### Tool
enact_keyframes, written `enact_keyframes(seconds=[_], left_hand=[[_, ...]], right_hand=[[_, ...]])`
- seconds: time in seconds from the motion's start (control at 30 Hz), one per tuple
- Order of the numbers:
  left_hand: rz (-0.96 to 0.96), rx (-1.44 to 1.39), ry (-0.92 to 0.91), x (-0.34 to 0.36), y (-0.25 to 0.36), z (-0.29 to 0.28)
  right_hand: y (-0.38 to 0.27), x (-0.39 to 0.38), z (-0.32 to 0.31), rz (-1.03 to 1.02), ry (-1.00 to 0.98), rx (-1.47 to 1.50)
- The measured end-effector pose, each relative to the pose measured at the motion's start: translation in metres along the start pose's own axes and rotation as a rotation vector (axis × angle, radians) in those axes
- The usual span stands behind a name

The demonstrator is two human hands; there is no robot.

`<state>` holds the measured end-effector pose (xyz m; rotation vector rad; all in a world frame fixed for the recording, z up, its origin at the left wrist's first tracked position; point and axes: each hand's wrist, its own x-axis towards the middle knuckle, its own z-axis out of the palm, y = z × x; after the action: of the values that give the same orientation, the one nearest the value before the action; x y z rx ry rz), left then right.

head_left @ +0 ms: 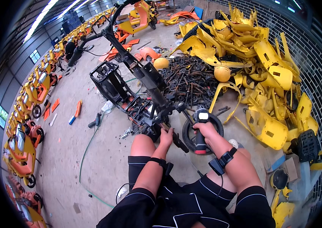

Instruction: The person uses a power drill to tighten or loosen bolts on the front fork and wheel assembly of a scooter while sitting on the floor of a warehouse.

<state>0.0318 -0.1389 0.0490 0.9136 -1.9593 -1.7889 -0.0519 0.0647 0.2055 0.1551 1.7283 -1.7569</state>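
A stripped black scooter frame (151,87) lies between my knees, its front wheel (218,127) at the right. My right hand (205,130) is closed on the handle of a black and red cordless power tool (200,141), held upright over the wheel beside a fork tube. My left hand (166,138) is closed at the near end of the frame, by a dark bar (180,143); its fingers partly hide what they grip. A black basket-like rack (106,76) is on the frame's far left part. Both wrists wear dark straps with small devices.
Yellow plastic body panels (261,110) are heaped along the brick wall. A pile of rusty dark metal parts (189,78) lies beyond the wheel. A green hose (86,154) and another power tool (94,121) lie on the floor at left. Rows of yellow scooters (22,152) line the left side.
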Motion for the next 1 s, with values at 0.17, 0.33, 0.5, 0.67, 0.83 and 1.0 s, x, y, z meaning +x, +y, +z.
enact_keyframes(seconds=[0.17, 0.33, 0.5, 0.67, 0.83, 1.0], left_hand=[[0.045, 0.096, 0.01, -0.011, 0.005, -0.002], [0.207, 0.317, 0.048, -0.046, 0.03, 0.007], [0.225, 0.064, -0.267, -0.051, 0.041, 0.01], [0.191, -0.076, -0.44, -0.049, 0.038, 0.007], [0.163, -0.133, -0.466, -0.045, 0.038, 0.005], [0.17, -0.229, -0.498, -0.044, 0.035, 0.009]], right_hand=[[-0.006, -0.001, 0.005, -0.022, 0.025, 0.024], [-0.012, -0.005, 0.005, -0.056, 0.067, 0.081], [-0.014, -0.002, 0.004, -0.023, 0.134, 0.238], [-0.014, 0.005, -0.003, 0.013, 0.131, 0.317], [-0.012, 0.005, -0.004, 0.037, 0.153, 0.303], [-0.008, 0.011, -0.009, 0.014, 0.14, 0.297]])
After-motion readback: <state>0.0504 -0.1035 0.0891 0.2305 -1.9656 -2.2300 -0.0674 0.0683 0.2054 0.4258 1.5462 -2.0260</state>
